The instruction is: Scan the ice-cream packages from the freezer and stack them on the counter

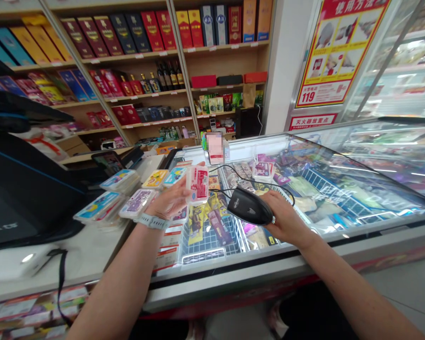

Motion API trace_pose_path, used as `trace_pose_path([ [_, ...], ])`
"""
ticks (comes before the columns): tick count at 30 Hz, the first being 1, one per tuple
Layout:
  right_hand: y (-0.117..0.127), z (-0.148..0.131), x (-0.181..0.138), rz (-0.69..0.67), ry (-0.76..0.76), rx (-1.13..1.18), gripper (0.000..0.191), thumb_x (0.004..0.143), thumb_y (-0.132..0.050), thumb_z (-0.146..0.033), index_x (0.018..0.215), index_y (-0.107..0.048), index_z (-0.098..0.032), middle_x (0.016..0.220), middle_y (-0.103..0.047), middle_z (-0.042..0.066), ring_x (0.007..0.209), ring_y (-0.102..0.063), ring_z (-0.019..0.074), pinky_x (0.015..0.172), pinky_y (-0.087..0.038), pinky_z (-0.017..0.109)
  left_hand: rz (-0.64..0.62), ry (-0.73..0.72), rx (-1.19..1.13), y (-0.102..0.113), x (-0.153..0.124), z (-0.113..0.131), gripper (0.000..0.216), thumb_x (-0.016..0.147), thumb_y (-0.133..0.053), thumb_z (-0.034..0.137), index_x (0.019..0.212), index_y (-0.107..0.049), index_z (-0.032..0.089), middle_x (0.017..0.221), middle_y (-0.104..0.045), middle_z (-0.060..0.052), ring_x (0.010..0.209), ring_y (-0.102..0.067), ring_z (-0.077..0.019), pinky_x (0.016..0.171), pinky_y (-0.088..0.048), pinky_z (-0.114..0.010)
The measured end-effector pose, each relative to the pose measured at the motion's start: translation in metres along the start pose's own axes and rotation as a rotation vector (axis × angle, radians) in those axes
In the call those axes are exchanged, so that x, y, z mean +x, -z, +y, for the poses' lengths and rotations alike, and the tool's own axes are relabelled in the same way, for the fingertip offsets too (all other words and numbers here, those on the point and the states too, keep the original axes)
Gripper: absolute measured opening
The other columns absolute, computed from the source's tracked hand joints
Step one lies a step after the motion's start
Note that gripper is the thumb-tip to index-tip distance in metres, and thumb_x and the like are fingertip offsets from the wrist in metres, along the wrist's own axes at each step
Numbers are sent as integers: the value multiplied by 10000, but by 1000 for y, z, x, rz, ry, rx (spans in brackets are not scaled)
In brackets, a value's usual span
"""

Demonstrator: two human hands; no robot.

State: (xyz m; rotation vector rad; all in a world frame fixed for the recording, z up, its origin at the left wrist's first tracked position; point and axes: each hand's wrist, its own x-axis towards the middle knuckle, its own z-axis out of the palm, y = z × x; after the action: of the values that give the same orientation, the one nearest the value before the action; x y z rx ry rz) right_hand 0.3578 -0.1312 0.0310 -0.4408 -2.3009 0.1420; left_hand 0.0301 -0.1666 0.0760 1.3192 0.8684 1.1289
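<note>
My left hand holds up a small clear plastic box with a red label, fingers closed round it. A pale watch band sits on that wrist. My right hand grips a black barcode scanner with its nose turned toward the box, a short gap between them. The scanner's black cable runs back over the glass lid of the chest freezer. Both hands hover above the freezer's left end.
Several flat packs with coloured labels lie fanned out on the counter at left, beside a black monitor. Shelves of boxed bottles stand behind. A red poster hangs at right.
</note>
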Motion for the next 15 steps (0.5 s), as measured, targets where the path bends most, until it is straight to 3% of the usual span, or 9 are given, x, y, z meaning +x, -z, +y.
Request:
trace_pose_path([
  [15,2,-2,1,19,-14,-6,248,868,-523,-246,1112,-515,-201,968,-643,94,904,-600,261,866,-465,456,-93,27,22,0,-2,-3,931,668,-788,412,1484,-362,277,1317,-603,-111,1239,-547,-320,993,-488,-420],
])
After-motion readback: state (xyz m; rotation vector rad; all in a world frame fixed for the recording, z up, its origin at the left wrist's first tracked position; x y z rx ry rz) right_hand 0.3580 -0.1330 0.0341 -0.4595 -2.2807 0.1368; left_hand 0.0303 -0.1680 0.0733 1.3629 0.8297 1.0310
